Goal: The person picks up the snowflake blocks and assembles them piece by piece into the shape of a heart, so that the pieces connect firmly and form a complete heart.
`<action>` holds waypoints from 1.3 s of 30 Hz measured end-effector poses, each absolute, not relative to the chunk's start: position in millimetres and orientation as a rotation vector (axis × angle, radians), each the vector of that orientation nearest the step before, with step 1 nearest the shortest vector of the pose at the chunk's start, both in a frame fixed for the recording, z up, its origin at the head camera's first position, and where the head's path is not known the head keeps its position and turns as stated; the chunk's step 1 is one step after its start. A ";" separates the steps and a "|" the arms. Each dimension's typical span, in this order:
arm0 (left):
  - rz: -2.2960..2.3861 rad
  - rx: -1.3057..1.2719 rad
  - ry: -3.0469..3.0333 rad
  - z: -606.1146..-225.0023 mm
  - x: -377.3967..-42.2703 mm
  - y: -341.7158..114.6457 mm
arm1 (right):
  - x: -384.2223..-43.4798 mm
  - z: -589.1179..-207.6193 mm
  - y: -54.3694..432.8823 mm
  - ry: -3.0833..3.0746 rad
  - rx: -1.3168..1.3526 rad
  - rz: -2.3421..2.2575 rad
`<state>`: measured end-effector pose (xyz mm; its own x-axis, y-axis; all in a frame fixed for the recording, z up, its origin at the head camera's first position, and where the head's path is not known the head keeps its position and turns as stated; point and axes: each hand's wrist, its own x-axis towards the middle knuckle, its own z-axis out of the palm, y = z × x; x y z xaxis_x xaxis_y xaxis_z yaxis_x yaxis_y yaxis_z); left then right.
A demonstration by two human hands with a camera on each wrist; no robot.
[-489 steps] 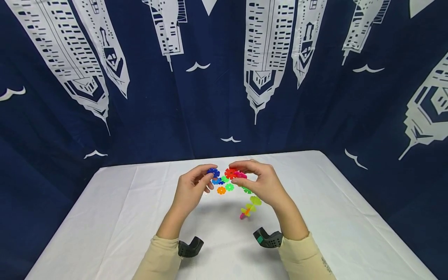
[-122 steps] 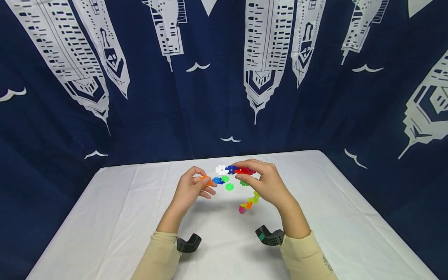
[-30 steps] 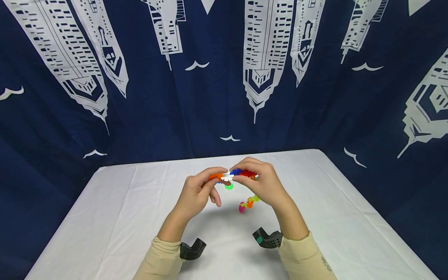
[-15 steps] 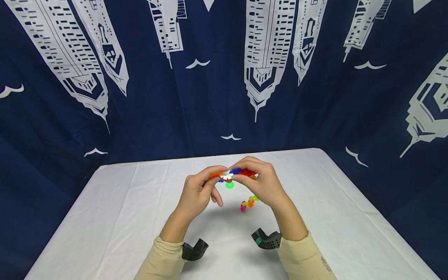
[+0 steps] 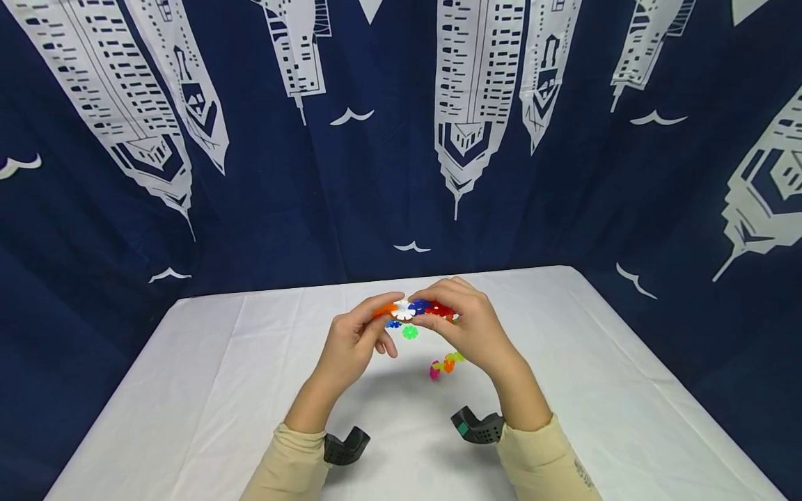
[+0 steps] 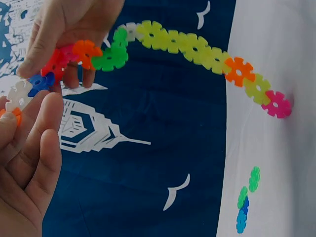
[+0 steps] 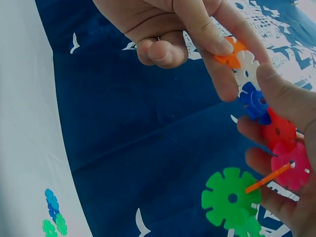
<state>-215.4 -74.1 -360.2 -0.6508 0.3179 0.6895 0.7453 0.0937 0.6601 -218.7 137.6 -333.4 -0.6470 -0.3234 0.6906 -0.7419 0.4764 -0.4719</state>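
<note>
My left hand (image 5: 351,342) pinches an orange notched plastic disc (image 7: 239,45) between thumb and fingers. The orange disc meets the white disc (image 5: 404,310), its slots overlapping that edge. Thumb and fingertips of my right hand (image 5: 468,321) grip the chain near the blue disc (image 7: 253,101) and red disc (image 7: 280,129). From there the chain of interlocked discs (image 6: 195,48) runs through pink, orange, green, white and several yellow ones. Its far end, a pink disc (image 6: 277,104), hangs low near the table. In the head view my right hand hides the chain's middle.
On the white tablecloth (image 5: 219,390), beyond the hands, lie a loose green disc (image 5: 410,332) and blue discs (image 5: 393,324) overlapped with another green one (image 6: 242,197). A dark blue printed curtain (image 5: 282,209) stands behind the table.
Earlier the left hand held a blue disc; blue and white discs then joined the chain. The orange disc, picked off the table, has come up to the white one, which has since tilted toward the camera.
</note>
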 end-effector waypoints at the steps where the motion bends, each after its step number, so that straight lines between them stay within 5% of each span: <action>1: -1.561 -1.038 -2.013 -360.5 -215.5 -74.3 | -218.6 -333.6 137.2 -2.206 0.871 1.038; 15: -1.536 -0.781 -2.210 -372.2 -231.8 -84.5 | -220.1 -332.5 145.5 -2.201 0.838 1.112; 26: -1.503 -0.463 -2.524 -424.8 -279.4 -80.1 | -217.8 -330.4 149.3 -2.226 0.771 1.148; 39: -1.526 -0.401 -2.839 -450.1 -323.8 -58.1 | -219.0 -330.5 149.6 -2.180 0.822 1.102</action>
